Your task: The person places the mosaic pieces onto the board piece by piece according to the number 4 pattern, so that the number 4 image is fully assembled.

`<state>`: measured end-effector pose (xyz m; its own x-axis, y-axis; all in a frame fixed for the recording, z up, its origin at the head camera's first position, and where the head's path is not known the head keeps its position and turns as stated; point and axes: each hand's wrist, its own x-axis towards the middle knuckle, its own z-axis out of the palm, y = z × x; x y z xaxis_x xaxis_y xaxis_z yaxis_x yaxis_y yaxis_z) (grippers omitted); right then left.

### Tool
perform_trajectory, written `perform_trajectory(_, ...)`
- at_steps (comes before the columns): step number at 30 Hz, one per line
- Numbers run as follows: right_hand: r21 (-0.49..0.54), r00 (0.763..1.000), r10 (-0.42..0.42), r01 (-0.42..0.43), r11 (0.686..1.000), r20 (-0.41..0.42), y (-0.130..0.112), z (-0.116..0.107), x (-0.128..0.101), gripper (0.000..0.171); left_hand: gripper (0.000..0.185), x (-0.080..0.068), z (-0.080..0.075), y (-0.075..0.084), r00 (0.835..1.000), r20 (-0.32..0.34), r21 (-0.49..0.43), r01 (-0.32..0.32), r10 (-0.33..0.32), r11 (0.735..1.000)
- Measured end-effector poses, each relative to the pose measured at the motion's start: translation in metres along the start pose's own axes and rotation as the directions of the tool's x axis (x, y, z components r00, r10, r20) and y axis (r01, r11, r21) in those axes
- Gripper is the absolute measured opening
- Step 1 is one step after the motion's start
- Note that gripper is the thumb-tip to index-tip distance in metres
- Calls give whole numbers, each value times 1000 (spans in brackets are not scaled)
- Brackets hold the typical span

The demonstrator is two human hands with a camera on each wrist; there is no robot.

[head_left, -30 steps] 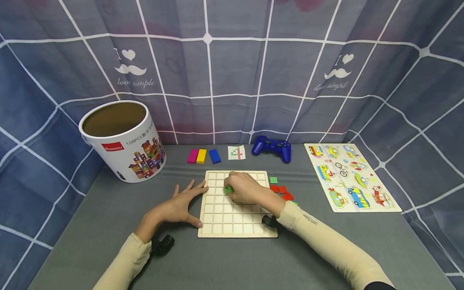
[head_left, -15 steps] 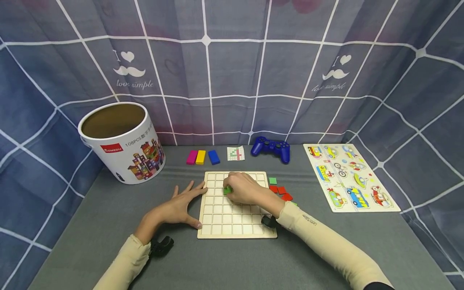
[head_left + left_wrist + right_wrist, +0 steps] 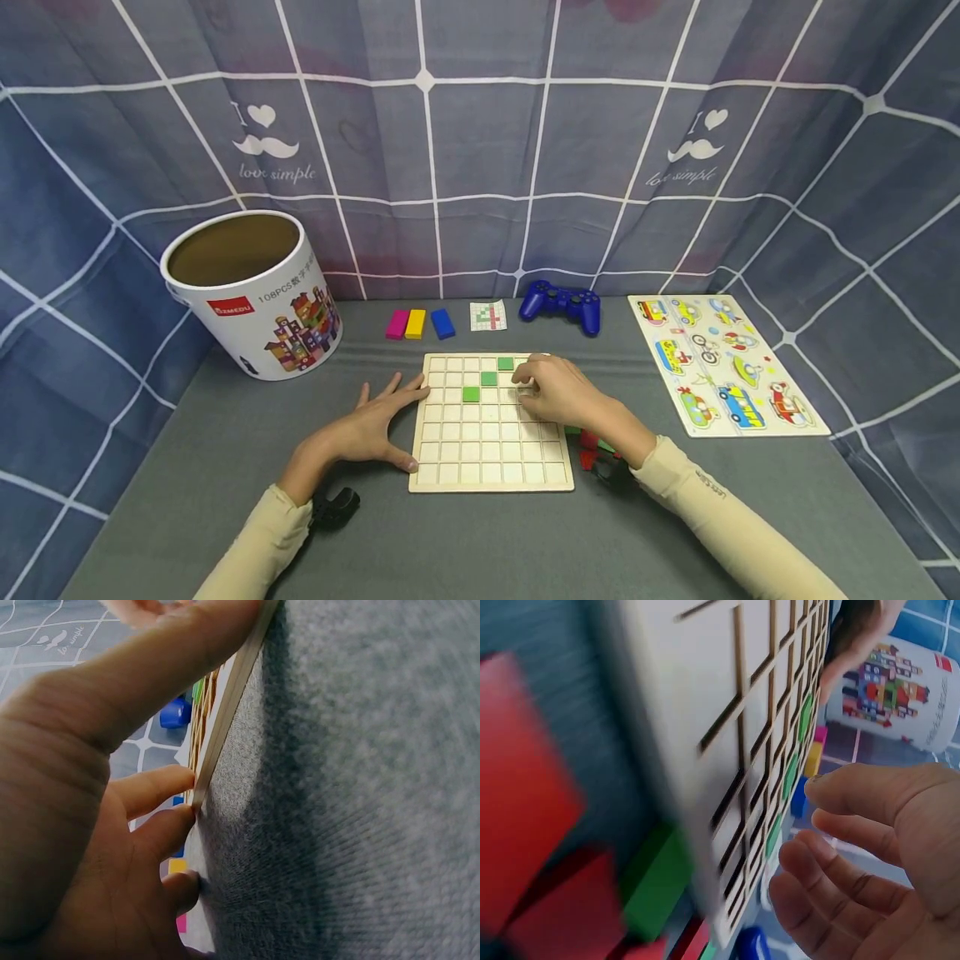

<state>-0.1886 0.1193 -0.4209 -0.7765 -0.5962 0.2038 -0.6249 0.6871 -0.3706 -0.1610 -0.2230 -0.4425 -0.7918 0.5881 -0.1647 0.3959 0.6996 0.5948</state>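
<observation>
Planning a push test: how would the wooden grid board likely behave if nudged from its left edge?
The wooden grid board looks thin, flat and rigid, so it would probably slide as one piece, not flex. It seems light; the left hand bracing its edge suggests it shifts easily. The green tiles sit in cells and likely ride along.

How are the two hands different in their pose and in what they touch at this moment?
The left hand lies flat with fingers spread, braced against the left edge of the board; the right hand is loosely curled over the board's upper right cells. The left hand rests mainly on the table; the right hovers over the board. Neither holds a tile.
</observation>
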Motion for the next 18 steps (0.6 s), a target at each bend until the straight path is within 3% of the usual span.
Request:
perform_trajectory(6, 11, 999, 15, -15, 1000, -36, 13, -10, -25, 15, 116, 0, 0, 1, 1000, 2, -4, 9, -9, 1000)
perform_trajectory(18, -16, 999, 32, -32, 999, -3, 23, -12, -64, 17, 115, 0, 0, 0, 1000, -9, -24, -27, 27, 999)
